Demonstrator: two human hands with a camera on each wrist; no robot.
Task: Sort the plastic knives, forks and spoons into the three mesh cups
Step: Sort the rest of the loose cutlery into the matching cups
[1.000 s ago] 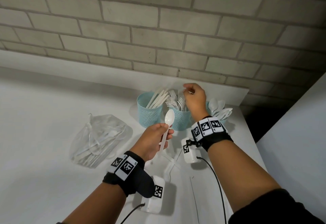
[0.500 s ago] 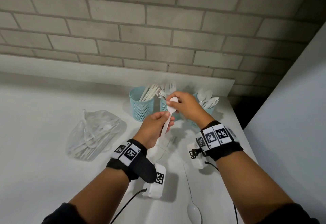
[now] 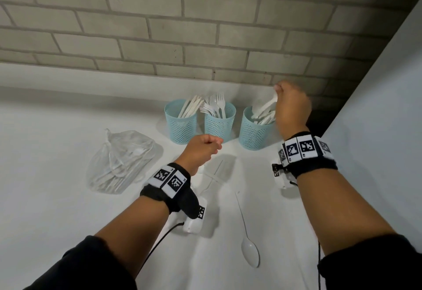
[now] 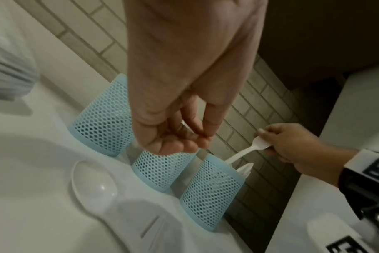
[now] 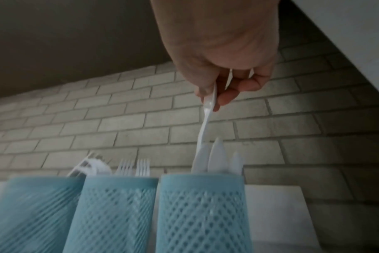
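While the right grip [image 3: 292,107] pinches a spoon [image 3: 266,106] into the crowded cup [image 3: 252,134], left grip [image 3: 201,152] curled empty, a snag could tip it.

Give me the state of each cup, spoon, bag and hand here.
Left mesh cup: upright, holds knives.
Middle mesh cup: upright, holds forks.
Right mesh cup: upright, holds spoons.
Held spoon: handle down inside that cup.
Right hand: pinches that spoon's bowl.
Left hand: curled, empty.
Loose spoon: lying on table.
Plastic bag: lying, cutlery inside.
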